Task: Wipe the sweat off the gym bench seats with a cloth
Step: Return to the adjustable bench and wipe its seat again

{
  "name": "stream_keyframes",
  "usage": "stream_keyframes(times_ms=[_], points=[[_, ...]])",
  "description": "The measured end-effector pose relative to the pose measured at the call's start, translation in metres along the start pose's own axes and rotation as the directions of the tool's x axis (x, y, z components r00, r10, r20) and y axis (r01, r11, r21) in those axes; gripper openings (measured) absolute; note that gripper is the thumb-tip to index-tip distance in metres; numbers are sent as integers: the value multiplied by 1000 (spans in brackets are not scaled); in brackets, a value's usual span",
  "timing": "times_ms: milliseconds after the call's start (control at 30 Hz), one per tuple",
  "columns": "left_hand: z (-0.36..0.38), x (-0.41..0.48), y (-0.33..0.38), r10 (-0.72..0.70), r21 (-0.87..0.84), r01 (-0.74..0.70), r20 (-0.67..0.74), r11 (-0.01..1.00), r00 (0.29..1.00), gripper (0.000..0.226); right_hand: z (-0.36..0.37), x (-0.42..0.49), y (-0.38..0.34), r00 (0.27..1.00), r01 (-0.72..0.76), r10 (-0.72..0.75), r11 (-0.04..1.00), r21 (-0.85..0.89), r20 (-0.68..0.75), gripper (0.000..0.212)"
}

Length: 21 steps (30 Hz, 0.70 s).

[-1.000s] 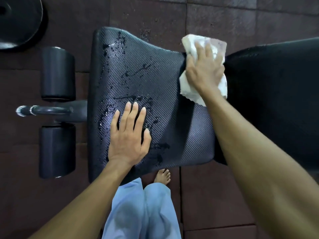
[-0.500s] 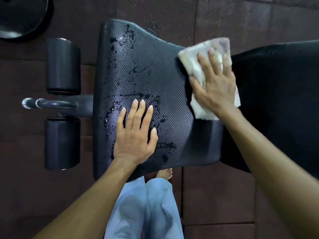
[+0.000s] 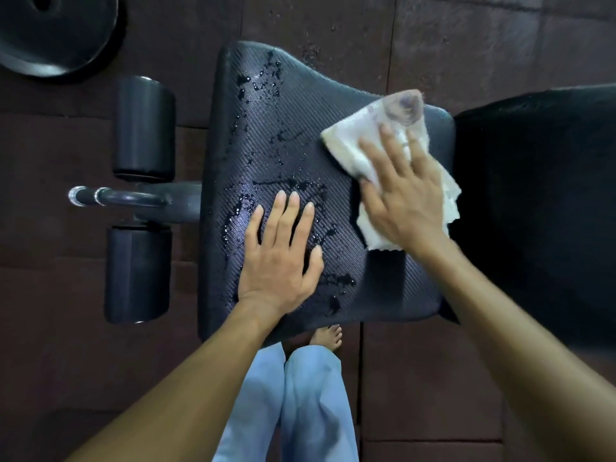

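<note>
The black textured bench seat (image 3: 286, 135) lies below me, with wet sweat streaks along its left half and middle. My left hand (image 3: 281, 261) rests flat on the seat's near left part, fingers straight, on top of some droplets. My right hand (image 3: 405, 198) presses a crumpled white cloth (image 3: 370, 138) flat against the seat's right end, fingers spread over it. The cloth's far corner shows a greyish stain. To the right lies the black backrest pad (image 3: 540, 201), dark and hard to read.
Two black foam leg rollers (image 3: 143, 128) (image 3: 136, 275) flank a chrome-tipped bar (image 3: 100, 196) left of the seat. A black weight plate (image 3: 50, 31) lies on the dark rubber floor tiles at the top left. My blue trouser legs (image 3: 300, 405) and a bare foot (image 3: 328, 335) stand against the seat's near edge.
My right hand has slid the cloth from the seat's far right corner towards me and leftward onto the seat. My left hand stays planted in the same spot.
</note>
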<state>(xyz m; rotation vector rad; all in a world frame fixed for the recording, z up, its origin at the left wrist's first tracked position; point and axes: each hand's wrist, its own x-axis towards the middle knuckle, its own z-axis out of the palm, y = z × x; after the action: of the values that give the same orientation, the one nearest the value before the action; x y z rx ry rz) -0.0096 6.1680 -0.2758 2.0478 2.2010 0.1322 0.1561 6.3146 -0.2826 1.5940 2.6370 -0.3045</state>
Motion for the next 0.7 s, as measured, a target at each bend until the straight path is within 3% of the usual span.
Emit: stream_keyframes(times_ms=[67, 167, 233, 367, 467, 567, 700], points=[[-2, 0, 1, -4, -4, 4, 19, 1000, 1000, 62, -10, 22, 0, 985, -171, 170, 984, 42, 23, 66], [-5, 2, 1, -21, 7, 20, 62, 1000, 998, 62, -18, 61, -38, 899, -438, 436, 894, 94, 39, 70], [-9, 3, 1, -32, -8, 33, 113, 999, 993, 64, -19, 62, -63, 917, -398, 396, 912, 99, 44, 67], [-22, 0, -2, -7, -49, 15, 164, 999, 986, 74, -8, 0, -57, 998, -59, 58, 998, 27, 6, 56], [-35, 2, -26, -154, -91, 166, 118, 982, 981, 75, -11, -28, -34, 998, 48, -47, 999, -26, 49, 58], [-35, 16, -64, -357, -152, 370, 111, 916, 928, 76, -14, 2, -28, 994, -32, 38, 998, -58, 98, 69], [-17, 28, -80, -449, -349, 485, 185, 802, 874, 79, -18, 79, -71, 932, -361, 355, 927, 97, 74, 68]])
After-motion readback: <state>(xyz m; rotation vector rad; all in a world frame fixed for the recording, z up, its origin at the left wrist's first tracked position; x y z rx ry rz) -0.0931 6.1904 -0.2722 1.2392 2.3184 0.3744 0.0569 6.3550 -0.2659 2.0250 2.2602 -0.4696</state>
